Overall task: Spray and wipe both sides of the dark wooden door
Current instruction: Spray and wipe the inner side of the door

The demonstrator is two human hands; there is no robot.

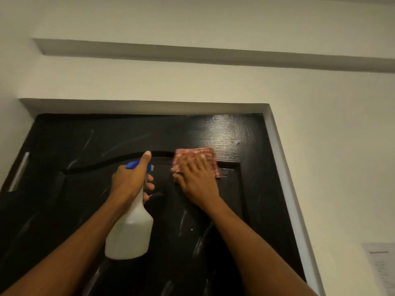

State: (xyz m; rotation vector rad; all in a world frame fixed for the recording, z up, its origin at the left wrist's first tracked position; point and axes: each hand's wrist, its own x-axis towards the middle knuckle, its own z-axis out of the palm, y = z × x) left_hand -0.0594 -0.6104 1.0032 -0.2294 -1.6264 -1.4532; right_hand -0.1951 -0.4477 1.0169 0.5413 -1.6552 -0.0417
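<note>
The dark wooden door fills the lower part of the head view, seen from below, with pale streaks on its panels and a wet sheen near its top right corner. My left hand grips the neck of a white spray bottle with a blue nozzle, held upright close to the door. My right hand lies flat, fingers spread, pressing a pink patterned cloth against the door just right of the bottle, at the curved moulding of the upper panel.
A white door frame runs down the right side, and white wall and ceiling with a recessed ledge lie above. A paper sheet hangs on the wall at the lower right. A bright gap shows at the door's left edge.
</note>
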